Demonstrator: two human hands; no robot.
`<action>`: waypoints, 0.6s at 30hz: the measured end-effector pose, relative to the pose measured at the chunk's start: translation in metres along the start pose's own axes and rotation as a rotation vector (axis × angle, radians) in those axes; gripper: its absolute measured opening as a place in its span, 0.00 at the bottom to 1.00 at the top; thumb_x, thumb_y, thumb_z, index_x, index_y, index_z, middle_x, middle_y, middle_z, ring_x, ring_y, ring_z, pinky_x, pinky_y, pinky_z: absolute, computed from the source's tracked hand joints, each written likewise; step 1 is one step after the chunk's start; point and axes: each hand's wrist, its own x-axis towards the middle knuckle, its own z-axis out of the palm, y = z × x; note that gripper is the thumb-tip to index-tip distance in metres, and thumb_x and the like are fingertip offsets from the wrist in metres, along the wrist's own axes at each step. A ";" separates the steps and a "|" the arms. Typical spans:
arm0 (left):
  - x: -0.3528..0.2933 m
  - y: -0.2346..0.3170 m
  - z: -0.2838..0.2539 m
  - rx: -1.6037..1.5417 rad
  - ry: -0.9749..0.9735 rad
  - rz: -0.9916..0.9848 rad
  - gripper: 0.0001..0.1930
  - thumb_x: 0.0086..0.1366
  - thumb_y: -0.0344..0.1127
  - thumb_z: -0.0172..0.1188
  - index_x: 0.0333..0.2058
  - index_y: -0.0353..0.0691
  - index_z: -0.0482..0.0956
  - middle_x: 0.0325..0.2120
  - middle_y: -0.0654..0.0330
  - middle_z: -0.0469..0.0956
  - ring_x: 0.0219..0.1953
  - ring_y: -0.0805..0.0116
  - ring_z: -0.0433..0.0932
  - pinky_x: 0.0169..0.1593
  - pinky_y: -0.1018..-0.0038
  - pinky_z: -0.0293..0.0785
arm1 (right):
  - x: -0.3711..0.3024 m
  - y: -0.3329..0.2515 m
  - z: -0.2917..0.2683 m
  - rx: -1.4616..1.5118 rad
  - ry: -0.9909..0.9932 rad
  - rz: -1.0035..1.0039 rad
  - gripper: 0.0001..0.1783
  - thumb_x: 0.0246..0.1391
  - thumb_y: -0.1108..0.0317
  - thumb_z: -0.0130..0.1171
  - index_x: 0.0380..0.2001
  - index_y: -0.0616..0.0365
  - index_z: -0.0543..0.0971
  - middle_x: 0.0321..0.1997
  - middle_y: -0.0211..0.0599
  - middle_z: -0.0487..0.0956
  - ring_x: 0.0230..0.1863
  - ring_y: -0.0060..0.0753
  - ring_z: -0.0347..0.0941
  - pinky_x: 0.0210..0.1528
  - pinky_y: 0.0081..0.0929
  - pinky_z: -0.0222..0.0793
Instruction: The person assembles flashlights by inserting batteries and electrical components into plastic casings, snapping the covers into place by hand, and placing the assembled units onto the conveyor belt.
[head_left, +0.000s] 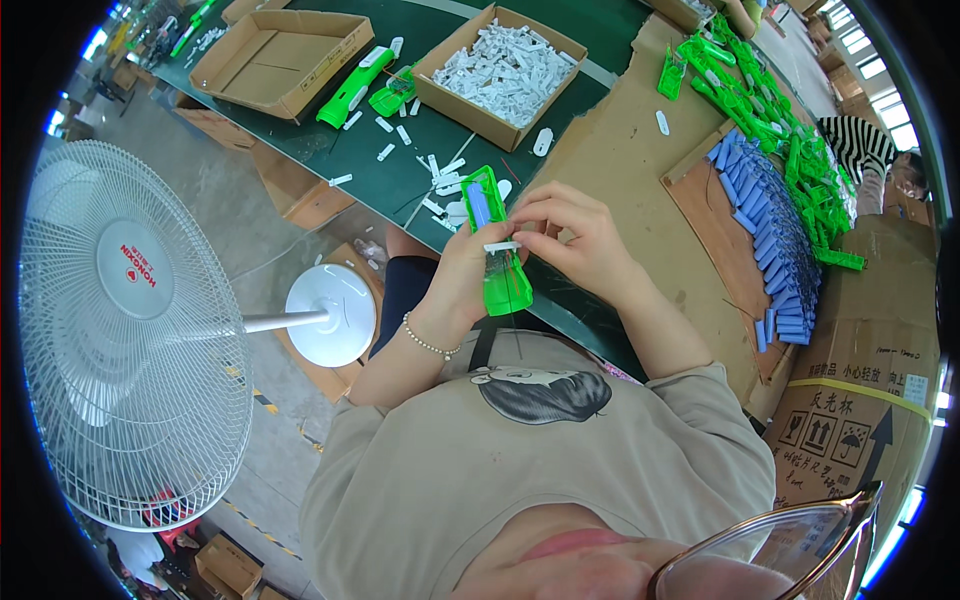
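Grey workshop floor (pixel 265 500) on the L, w/ a white standing fan (pixel 135 335) near the worktop (pixel 385 190), which is dark green and partly covered by a cardboard sheet (pixel 620 140). Green casing (pixel 508 292) is in front of the person's torso, by the worktop edge, upper end tilted a bit L; blue cylinder (pixel 479 203) lies inside its upper part, white strip (pixel 502 246) sits crosswise abt midway. L hand (pixel 462 268) is closed round the casing's side. R hand (pixel 572 238) has thumb + fingertips at the strip's R end; can't tell if pinched or just touching. Beyond: loose white pcs (pixel 436 180) scattered, a box (pixel 462 113) full of similar pcs, a shallow cardboard tray (pixel 240 97) further L, w/ 2 green parts (pixel 355 88) btwn them. Far R: rows of blue cylinders on a brown board (pixel 700 195), heap of green casings (pixel 800 165) alongside, lge carton (pixel 860 350) nearer, co-worker in striped top (pixel 855 143) behind.
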 end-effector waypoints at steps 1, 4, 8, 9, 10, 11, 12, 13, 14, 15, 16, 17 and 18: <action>0.001 -0.001 -0.001 -0.001 0.005 -0.004 0.14 0.60 0.30 0.52 0.45 0.37 0.67 0.32 0.59 0.73 0.31 0.70 0.75 0.34 0.72 0.73 | -0.001 -0.001 -0.002 0.017 0.012 0.044 0.07 0.45 0.77 0.63 0.31 0.61 0.80 0.35 0.32 0.75 0.29 0.20 0.71 0.28 0.17 0.66; 0.007 -0.004 -0.004 -0.001 0.036 0.015 0.14 0.60 0.29 0.52 0.45 0.37 0.67 0.32 0.59 0.73 0.32 0.70 0.75 0.35 0.73 0.73 | 0.000 -0.003 -0.010 -0.040 -0.108 0.122 0.09 0.44 0.76 0.65 0.32 0.60 0.81 0.34 0.31 0.74 0.27 0.20 0.69 0.27 0.17 0.64; 0.009 -0.004 0.000 0.015 0.031 0.014 0.15 0.60 0.30 0.52 0.46 0.37 0.67 0.32 0.59 0.73 0.33 0.70 0.75 0.34 0.74 0.73 | -0.004 0.009 -0.005 0.016 -0.090 0.176 0.11 0.43 0.75 0.66 0.33 0.59 0.82 0.33 0.30 0.74 0.26 0.19 0.68 0.27 0.17 0.63; 0.008 -0.004 0.003 0.044 0.078 0.009 0.15 0.60 0.30 0.53 0.46 0.37 0.66 0.32 0.59 0.73 0.33 0.71 0.75 0.34 0.74 0.74 | -0.005 0.010 -0.005 0.038 -0.098 0.194 0.10 0.43 0.75 0.66 0.33 0.59 0.81 0.33 0.30 0.74 0.26 0.17 0.67 0.27 0.17 0.62; 0.007 -0.004 0.006 0.048 0.080 0.010 0.15 0.60 0.30 0.53 0.46 0.37 0.66 0.32 0.59 0.73 0.33 0.71 0.75 0.34 0.74 0.74 | -0.005 0.011 -0.005 0.061 -0.106 0.209 0.10 0.42 0.75 0.66 0.32 0.59 0.81 0.33 0.29 0.73 0.27 0.16 0.67 0.27 0.16 0.62; 0.005 -0.005 0.008 0.092 0.089 0.055 0.15 0.60 0.29 0.53 0.46 0.37 0.66 0.32 0.59 0.73 0.32 0.71 0.75 0.34 0.74 0.74 | -0.005 0.012 -0.007 0.064 -0.104 0.207 0.10 0.42 0.75 0.66 0.32 0.59 0.81 0.33 0.29 0.73 0.27 0.16 0.67 0.27 0.16 0.62; 0.004 -0.006 0.010 0.136 0.097 0.101 0.15 0.60 0.28 0.53 0.46 0.36 0.65 0.32 0.59 0.73 0.32 0.71 0.75 0.34 0.75 0.74 | -0.005 0.012 -0.011 0.086 -0.129 0.211 0.09 0.43 0.75 0.65 0.32 0.59 0.80 0.32 0.28 0.74 0.26 0.15 0.68 0.26 0.16 0.62; 0.003 -0.007 0.012 0.144 0.094 0.102 0.15 0.60 0.28 0.53 0.46 0.36 0.65 0.32 0.59 0.73 0.32 0.71 0.75 0.34 0.75 0.74 | -0.003 0.012 -0.015 0.108 -0.152 0.214 0.08 0.44 0.75 0.65 0.31 0.59 0.79 0.30 0.27 0.75 0.25 0.14 0.68 0.25 0.15 0.62; 0.003 -0.008 0.014 0.288 0.083 0.189 0.16 0.60 0.27 0.53 0.47 0.36 0.64 0.32 0.59 0.72 0.32 0.72 0.75 0.34 0.75 0.73 | -0.002 0.011 -0.019 0.110 -0.145 0.209 0.08 0.44 0.75 0.65 0.31 0.59 0.79 0.30 0.27 0.75 0.25 0.14 0.68 0.25 0.15 0.62; 0.002 -0.009 0.015 0.431 0.070 0.276 0.16 0.60 0.26 0.53 0.47 0.35 0.64 0.32 0.59 0.72 0.31 0.73 0.75 0.34 0.76 0.73 | 0.001 0.009 -0.023 0.213 -0.036 0.348 0.07 0.45 0.74 0.65 0.30 0.60 0.79 0.27 0.28 0.76 0.24 0.15 0.69 0.24 0.15 0.63; 0.004 -0.011 0.009 0.566 0.021 0.322 0.18 0.61 0.27 0.53 0.49 0.34 0.61 0.32 0.59 0.71 0.30 0.73 0.74 0.34 0.76 0.73 | 0.002 0.008 -0.028 0.316 0.075 0.483 0.07 0.45 0.73 0.65 0.29 0.62 0.78 0.24 0.29 0.77 0.23 0.16 0.71 0.23 0.16 0.64; 0.005 -0.014 0.005 0.574 0.014 0.324 0.18 0.61 0.27 0.53 0.49 0.34 0.61 0.32 0.59 0.71 0.30 0.73 0.74 0.34 0.76 0.73 | 0.004 0.009 -0.030 0.318 0.084 0.476 0.07 0.45 0.73 0.65 0.29 0.62 0.78 0.24 0.29 0.77 0.23 0.16 0.71 0.23 0.16 0.64; 0.005 -0.017 0.002 0.665 -0.031 0.350 0.18 0.62 0.28 0.53 0.50 0.34 0.60 0.32 0.59 0.71 0.30 0.74 0.74 0.34 0.76 0.73 | 0.006 0.010 -0.033 0.330 0.096 0.497 0.07 0.46 0.73 0.64 0.29 0.63 0.77 0.22 0.29 0.77 0.21 0.16 0.71 0.21 0.15 0.64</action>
